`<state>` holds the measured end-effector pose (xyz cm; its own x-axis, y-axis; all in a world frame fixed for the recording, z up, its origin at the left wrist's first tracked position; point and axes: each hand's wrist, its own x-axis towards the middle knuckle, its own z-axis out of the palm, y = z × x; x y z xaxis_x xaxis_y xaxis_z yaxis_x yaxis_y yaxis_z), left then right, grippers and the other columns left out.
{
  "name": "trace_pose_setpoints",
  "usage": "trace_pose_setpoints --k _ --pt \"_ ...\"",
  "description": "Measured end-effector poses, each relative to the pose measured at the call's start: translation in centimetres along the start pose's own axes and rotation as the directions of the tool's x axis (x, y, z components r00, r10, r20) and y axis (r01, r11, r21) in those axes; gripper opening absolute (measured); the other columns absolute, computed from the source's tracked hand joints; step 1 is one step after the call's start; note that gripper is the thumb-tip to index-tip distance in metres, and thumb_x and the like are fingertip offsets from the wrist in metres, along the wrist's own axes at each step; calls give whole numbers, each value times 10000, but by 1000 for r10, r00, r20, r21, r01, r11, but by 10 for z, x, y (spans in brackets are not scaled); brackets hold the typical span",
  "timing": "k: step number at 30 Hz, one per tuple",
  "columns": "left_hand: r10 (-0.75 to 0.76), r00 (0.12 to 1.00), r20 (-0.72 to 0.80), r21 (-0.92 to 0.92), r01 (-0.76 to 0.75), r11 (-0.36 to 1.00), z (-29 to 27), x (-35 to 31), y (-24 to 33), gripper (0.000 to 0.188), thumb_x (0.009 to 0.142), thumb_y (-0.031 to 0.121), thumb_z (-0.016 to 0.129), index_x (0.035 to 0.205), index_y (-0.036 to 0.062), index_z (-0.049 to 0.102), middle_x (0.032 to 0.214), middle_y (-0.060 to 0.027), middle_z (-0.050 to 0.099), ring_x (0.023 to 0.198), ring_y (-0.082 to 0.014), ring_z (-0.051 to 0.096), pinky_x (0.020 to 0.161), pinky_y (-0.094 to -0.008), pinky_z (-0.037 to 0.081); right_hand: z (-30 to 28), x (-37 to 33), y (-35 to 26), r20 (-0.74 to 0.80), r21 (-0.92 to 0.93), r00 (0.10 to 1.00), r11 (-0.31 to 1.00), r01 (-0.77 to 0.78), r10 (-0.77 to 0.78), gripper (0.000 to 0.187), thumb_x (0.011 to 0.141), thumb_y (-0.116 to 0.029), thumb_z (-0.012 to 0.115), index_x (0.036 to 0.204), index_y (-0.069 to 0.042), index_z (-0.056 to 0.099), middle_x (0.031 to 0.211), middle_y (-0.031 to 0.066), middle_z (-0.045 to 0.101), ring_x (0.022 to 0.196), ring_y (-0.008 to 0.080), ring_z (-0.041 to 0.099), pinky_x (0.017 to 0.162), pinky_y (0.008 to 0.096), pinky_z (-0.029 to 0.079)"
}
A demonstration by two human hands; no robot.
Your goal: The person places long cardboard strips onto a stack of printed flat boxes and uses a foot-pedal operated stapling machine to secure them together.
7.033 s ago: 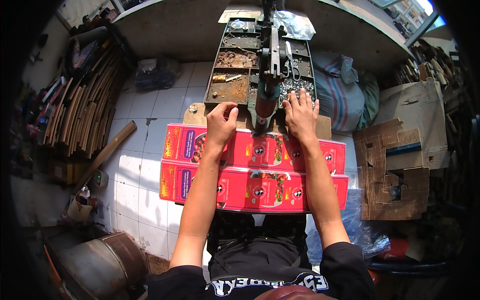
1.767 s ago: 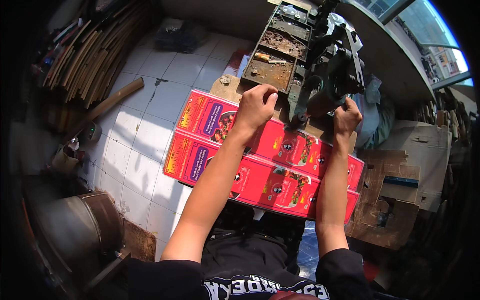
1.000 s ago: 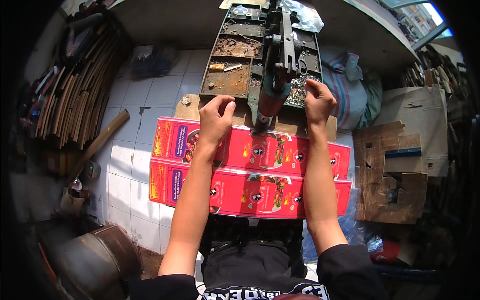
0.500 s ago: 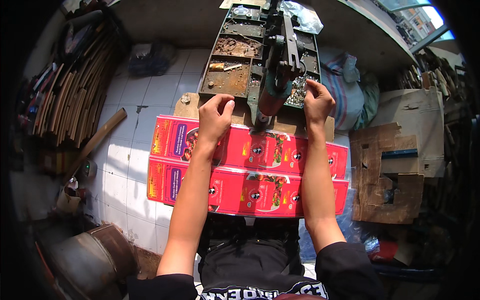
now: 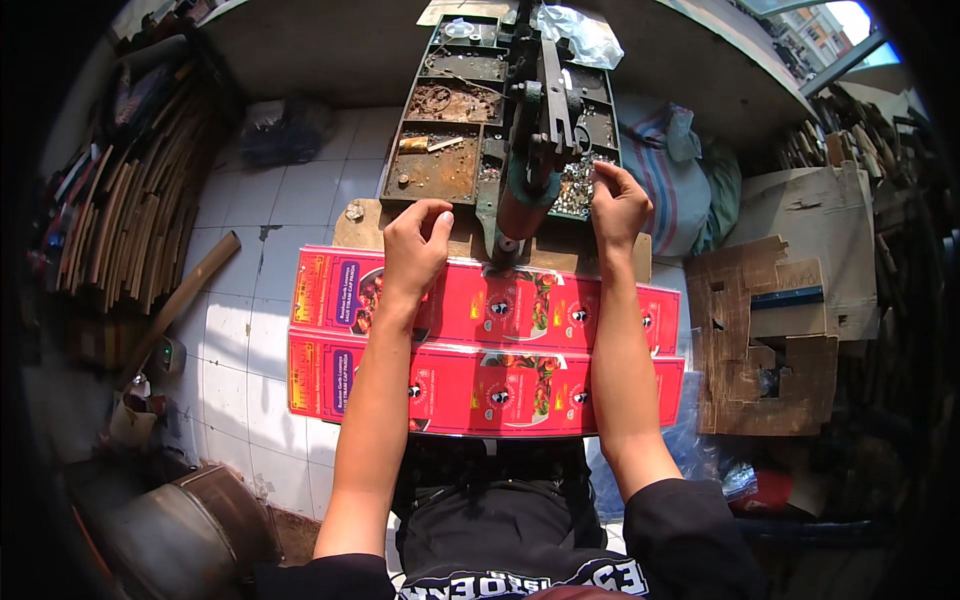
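My right hand (image 5: 620, 205), its fingers pinched together, is at the edge of a tray compartment full of small shiny metal pieces (image 5: 575, 190). Whatever is between those fingertips is too small to make out. On the other side of a green hand press (image 5: 527, 190), my left hand (image 5: 413, 245) is curled with its thumb against the fingers, and its contents are hidden. Below both wrists lie two red printed cardboard panels, the far one (image 5: 462, 310) and the near one (image 5: 455, 390), side by side across my lap. My forearms pass over them.
The press stands on a divided metal tray (image 5: 440, 185) with rusty compartments. A clear plastic bag (image 5: 585, 38) lies at its far end. Stacked cardboard (image 5: 130, 190) leans at left, near a metal drum (image 5: 175, 530). Right are a striped sack (image 5: 660, 190) and cut brown cardboard (image 5: 735, 340).
The whole view has shifted slightly, so the tray, panels and arms appear a little further left. My hands keep nearly the same poses beside the press.
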<state>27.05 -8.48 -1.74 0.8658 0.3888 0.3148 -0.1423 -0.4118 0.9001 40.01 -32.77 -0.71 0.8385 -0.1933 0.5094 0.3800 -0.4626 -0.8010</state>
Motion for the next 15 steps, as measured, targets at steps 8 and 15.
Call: trace_pose_setpoints --k 8,15 --pt "-26 1000 10 19 26 999 -1 -1 -1 164 918 118 644 1010 -8 694 814 -44 702 730 -82 621 678 -252 496 1 1 6 0 88 999 995 -53 54 167 822 -21 697 970 -49 768 842 82 760 769 117 716 734 246 541" --pt "-48 999 14 2 48 999 0 -1 0 166 924 112 639 1026 -8 691 859 -59 715 782 -97 649 719 -252 512 1 4 7 7 101 999 994 -41 41 144 845 -40 696 977 -50 755 857 75 753 769 116 706 733 259 541"
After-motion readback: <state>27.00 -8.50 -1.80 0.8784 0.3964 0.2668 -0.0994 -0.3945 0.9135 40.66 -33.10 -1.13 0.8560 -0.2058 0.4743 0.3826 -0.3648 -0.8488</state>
